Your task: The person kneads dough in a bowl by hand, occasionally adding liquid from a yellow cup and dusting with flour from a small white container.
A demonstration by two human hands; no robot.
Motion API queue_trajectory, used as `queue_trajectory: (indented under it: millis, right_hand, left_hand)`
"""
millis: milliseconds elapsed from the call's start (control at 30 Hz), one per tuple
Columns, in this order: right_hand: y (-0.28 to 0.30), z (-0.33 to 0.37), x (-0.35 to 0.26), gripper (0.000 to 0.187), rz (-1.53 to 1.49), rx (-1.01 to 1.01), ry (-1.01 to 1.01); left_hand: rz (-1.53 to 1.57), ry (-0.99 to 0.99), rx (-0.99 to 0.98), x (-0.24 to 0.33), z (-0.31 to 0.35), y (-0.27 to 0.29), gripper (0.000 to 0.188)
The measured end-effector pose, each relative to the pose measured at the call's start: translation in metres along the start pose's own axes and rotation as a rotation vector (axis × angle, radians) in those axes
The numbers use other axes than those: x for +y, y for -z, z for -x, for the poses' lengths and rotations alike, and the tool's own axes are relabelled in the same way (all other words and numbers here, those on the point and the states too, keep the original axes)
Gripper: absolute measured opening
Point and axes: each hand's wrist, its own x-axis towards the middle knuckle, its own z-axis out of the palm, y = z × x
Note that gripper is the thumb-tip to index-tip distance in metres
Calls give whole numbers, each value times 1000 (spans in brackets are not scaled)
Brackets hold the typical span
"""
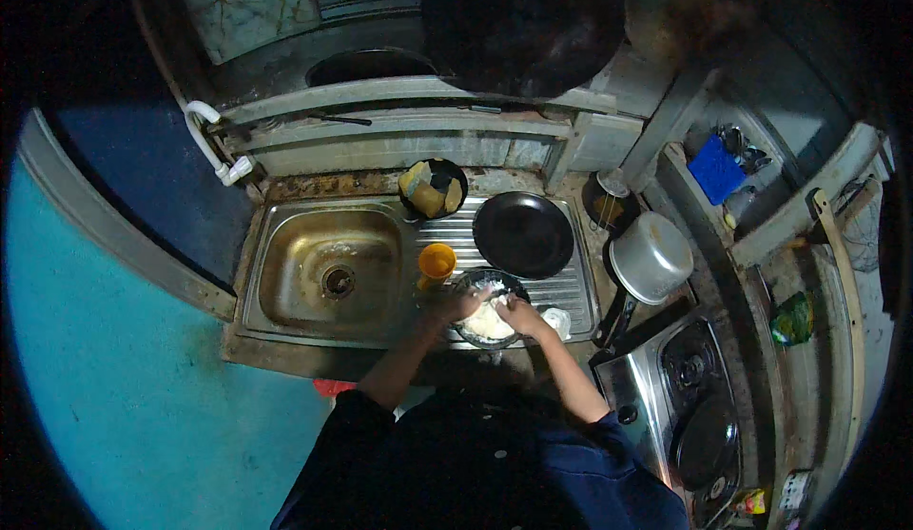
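Both of my hands are at a dark round bowl (487, 343) that stands on the ribbed drainboard. Inside it lies a pale, floury, dough-like mixture (486, 322), with white powder toward its far side. My left hand (463, 304) reaches over the bowl's left side, its fingers blurred at the mixture. From the right, my right hand (519, 315) dips in with bent fingers closed against the mixture; the fingertips are partly hidden. Just left of the bowl stands an orange-yellow mug (437, 262). A small whitish bundle (556, 322) sits by its right side.
A steel sink basin (285, 245) is on the left. Behind the bowl lie a large black pan (523, 235) and a dark dish (445, 170) holding yellowish-brown pieces. To the right stand a silver pot (652, 257) and a gas stove (656, 378). A wooden rail (399, 140) runs behind.
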Motion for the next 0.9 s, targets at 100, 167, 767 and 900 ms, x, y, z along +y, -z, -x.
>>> queue_trajectory:
  millis: [100,167,767,900]
  right_hand:
    - [22,17,-8,81,315,43,161]
    - [26,22,-53,88,390,-24,247]
    - [61,6,-40,35,-568,272,350]
    - [45,9,-13,41,-568,202,370]
  left_hand:
    - [29,-63,138,52,14,33,53]
    - [98,-49,274,-3,-3,26,45]
    - [806,297,409,54,42,16,51]
    - [732,215,394,38,30,13,50]
